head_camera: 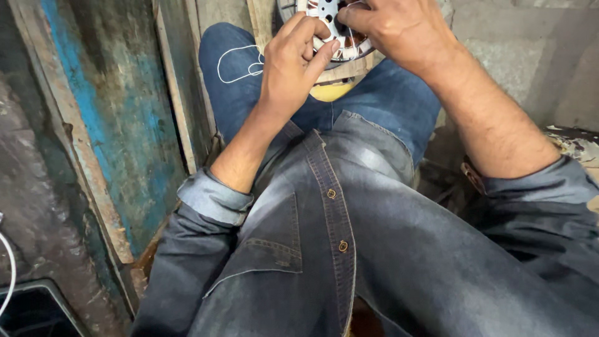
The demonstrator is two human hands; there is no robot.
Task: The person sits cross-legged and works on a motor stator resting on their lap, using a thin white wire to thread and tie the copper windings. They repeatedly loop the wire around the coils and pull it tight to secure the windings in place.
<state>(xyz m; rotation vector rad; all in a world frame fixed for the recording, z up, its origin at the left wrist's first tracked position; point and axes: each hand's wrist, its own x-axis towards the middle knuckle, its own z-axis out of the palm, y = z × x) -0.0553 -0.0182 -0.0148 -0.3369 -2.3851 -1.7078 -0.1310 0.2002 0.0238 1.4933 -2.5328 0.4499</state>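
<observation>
A round metal motor part [331, 22] with holes and copper-coloured windings sits at the top edge, resting on a wooden board [349, 67] over my knees; its upper half is cut off by the frame. My left hand [293, 59] pinches its lower left rim with thumb and fingers. My right hand [396, 25] grips its right side from above, fingers curled over the face. A yellow object [331, 92] peeks out beneath the board.
I sit in blue jeans [387, 100] and a grey denim shirt [349, 249]. A worn blue-painted wooden panel [125, 125] stands close at left. A concrete wall [530, 56] is at right, with debris [577, 146] beside my right sleeve.
</observation>
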